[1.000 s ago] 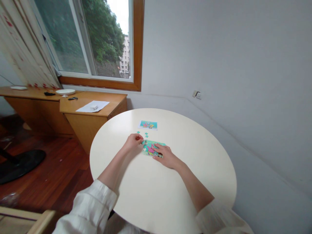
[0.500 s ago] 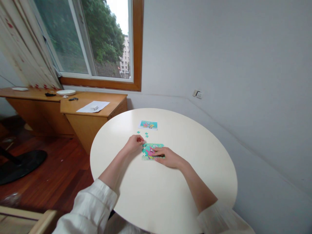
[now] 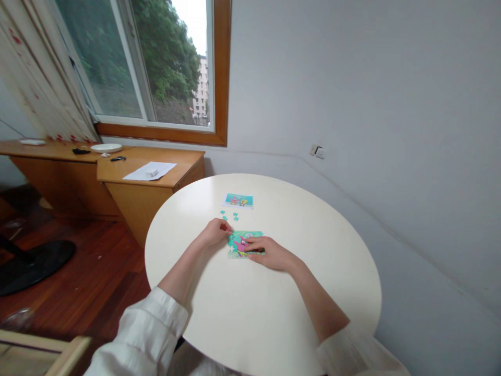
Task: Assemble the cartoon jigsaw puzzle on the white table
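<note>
A partly joined jigsaw puzzle (image 3: 237, 241) in green with a pink cartoon figure lies on the round white table (image 3: 250, 308). My left hand (image 3: 217, 231) is at its upper left corner, thumb and forefinger pinched on a small puzzle piece (image 3: 230, 231) that the fingertips partly hide. My right hand (image 3: 272, 253) rests flat over the right part of the puzzle, fingers stretched to the left and covering some of the picture. Several loose puzzle pieces (image 3: 235, 214) lie just beyond the left hand.
Behind the loose pieces lies a picture card (image 3: 239, 200) with the same cartoon figures. A wooden cabinet (image 3: 136, 209) at the left bears a white paper sheet (image 3: 164, 169) and a white plate (image 3: 106, 148). The wall stands close on the right.
My left hand has shifted slightly at the puzzle's upper left corner, uncovering another loose piece beyond it. The right hand has stayed in place on the puzzle.
</note>
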Motion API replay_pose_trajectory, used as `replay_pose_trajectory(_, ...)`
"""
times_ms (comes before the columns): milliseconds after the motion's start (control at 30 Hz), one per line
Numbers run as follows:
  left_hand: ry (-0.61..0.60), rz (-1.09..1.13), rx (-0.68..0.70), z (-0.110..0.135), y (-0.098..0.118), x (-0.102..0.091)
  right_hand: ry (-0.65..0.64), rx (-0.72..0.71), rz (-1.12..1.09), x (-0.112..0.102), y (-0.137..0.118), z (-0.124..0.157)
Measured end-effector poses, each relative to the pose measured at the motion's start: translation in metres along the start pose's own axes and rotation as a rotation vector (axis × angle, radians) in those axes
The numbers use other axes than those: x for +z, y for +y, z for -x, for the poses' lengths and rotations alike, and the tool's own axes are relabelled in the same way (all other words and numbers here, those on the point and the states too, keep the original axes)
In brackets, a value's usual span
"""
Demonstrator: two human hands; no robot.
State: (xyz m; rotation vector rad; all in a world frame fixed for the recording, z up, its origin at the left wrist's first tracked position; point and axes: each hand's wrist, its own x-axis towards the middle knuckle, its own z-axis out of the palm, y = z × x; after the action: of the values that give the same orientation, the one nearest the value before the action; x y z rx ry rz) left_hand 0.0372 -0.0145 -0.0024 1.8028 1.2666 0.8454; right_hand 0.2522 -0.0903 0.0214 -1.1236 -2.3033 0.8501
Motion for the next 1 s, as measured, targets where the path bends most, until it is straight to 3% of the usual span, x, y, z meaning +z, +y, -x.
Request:
replay_pose_trajectory(300,0.012,-0.214,0.072,0.0045,0.0069,0.0010,0.016,0.005,-0.014,0.0005,0.0001,-0.0005)
replay_pose_trajectory(700,-0.049,-0.307,0.230,0.0016,0.0051,0.0011,0.012,0.046,-0.051,0.0003,-0.0056,-0.0001)
replay_pose_trajectory(900,0.025,-0.314,0.185,0.0006,0.0016,-0.0013,0.018,0.046,-0.067,0.0008,-0.0053,0.0002)
replay_pose_trajectory(1000,0.168,-0.285,0.138,0.0001,0.0048,-0.0078,0.024,0.047,-0.056,0.0010,-0.0046,0.0000)
